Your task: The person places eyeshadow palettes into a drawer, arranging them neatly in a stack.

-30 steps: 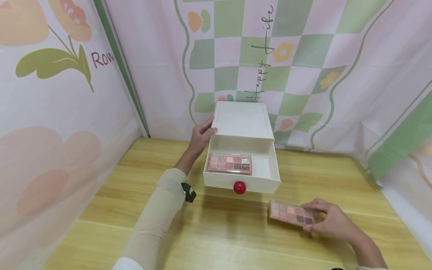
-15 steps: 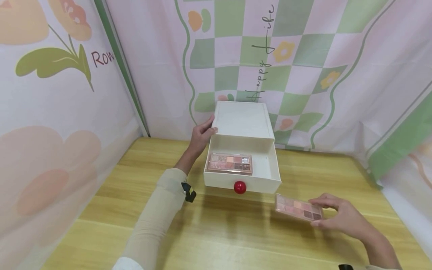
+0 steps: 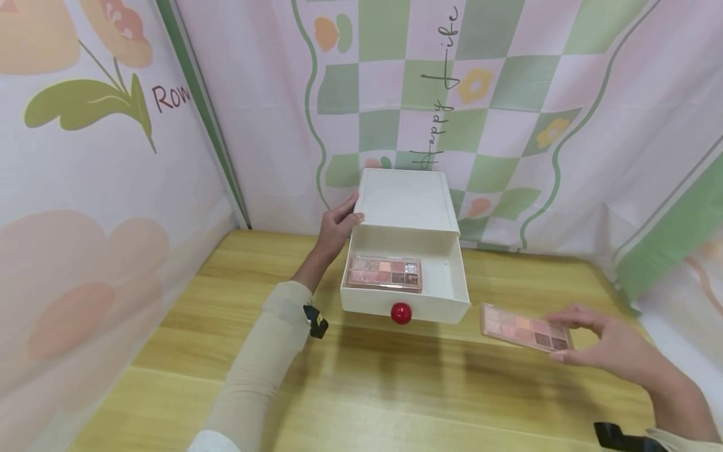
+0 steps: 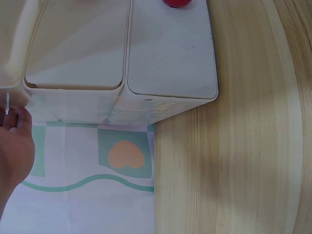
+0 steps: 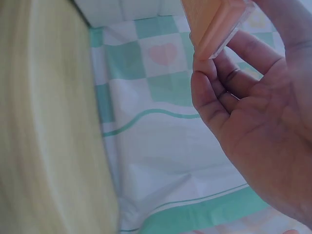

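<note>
Right now the right hand [image 3: 612, 348] pinches an eyeshadow palette [image 3: 525, 327] by its right end, thumb on the near edge and fingers over the far edge, so that most of the palette sticks out to the left of the grip. It is held above the wooden surface [image 3: 361, 383], tilted a little, off to the right of the white drawer box [image 3: 405, 201] and apart from it.

Over at the box, the left hand [image 3: 337, 227] rests against the upper left corner, fingers curled onto the top edge and thumb against the side — a steadying hold. The drawer [image 3: 446, 295] stands pulled out toward the person, its red knob [image 3: 401, 312] facing front, and a second palette [image 3: 385, 272] lies flat inside it, along the left and front part.

Only the head view shows both palettes and the open drawer together. From the right wrist, the palette [image 5: 214, 22] appears as a peach-coloured corner seen from below, gripped by the fingertips [image 5: 204, 66], with the checked backdrop cloth [image 5: 161, 146] behind — the pans are hidden there. From the left wrist, the box [image 4: 122, 53] shows its side, the knob [image 4: 178, 2] barely shows at the top edge, and just a part of the hand [image 4: 14, 146] is visible at the left edge.
</note>
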`<state>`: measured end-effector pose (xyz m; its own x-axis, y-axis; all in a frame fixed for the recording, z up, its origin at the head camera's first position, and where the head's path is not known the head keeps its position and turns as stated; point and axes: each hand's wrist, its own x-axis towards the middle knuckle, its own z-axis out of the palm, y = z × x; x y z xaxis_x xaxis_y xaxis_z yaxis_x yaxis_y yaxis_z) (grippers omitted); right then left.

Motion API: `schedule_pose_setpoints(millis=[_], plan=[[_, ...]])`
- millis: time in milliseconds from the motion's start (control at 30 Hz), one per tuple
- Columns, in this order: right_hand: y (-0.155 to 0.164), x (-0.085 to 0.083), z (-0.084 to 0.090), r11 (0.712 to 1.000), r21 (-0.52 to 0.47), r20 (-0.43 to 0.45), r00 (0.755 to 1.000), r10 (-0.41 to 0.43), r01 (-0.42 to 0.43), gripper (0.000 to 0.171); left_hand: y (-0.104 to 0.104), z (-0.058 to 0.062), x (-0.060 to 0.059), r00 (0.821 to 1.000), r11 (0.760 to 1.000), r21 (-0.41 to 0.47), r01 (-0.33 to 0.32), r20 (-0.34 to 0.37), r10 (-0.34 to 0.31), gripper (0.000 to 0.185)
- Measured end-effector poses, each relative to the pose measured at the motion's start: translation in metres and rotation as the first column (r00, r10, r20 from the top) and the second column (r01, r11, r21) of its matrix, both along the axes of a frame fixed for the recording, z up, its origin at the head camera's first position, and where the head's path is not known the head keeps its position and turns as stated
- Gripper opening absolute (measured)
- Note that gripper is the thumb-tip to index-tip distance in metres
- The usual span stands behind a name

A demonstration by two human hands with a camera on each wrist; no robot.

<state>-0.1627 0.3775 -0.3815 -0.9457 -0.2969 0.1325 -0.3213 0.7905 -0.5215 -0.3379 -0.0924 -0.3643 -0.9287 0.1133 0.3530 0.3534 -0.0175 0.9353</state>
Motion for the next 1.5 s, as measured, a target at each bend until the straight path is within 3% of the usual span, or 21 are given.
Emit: schedule_pose_setpoints(millis=[333, 600, 867, 1100, 1267, 1500], plan=[[0.003, -0.012, 0.026, 0.994, -0.089, -0.073, 0.996, 0.052, -0.059, 0.057, -0.001, -0.001, -0.001, 1.000, 1.000, 0.006, 0.006, -0.009, -0.006, 0.057], [-0.002, -0.015, 0.037, 0.980, -0.163, -0.119, 0.988, 0.098, -0.117, 0.057, 0.000, -0.001, -0.001, 1.000, 1.000, 0.004, 0.010, -0.007, -0.010, 0.058], [-0.009, -0.018, 0.049, 0.982, -0.149, -0.142, 0.985, 0.094, -0.115, 0.058, 0.000, -0.001, -0.002, 1.000, 1.000, 0.001, 0.008, -0.007, -0.008, 0.058], [-0.021, -0.024, 0.061, 0.967, -0.193, -0.190, 0.974, 0.127, -0.164, 0.060, 0.000, -0.002, -0.002, 1.000, 1.000, 0.002, 0.003, -0.012, -0.003, 0.058], [-0.027, -0.027, 0.068, 0.975, -0.152, -0.175, 0.976, 0.133, -0.160, 0.058, 0.000, -0.002, -0.002, 1.000, 1.000, 0.000, -0.002, -0.008, 0.002, 0.057], [-0.043, -0.032, 0.074, 0.975, -0.165, -0.165, 0.979, 0.121, -0.148, 0.056, 0.000, -0.001, 0.000, 1.000, 1.000, -0.013, -0.007, -0.005, 0.007, 0.058]])
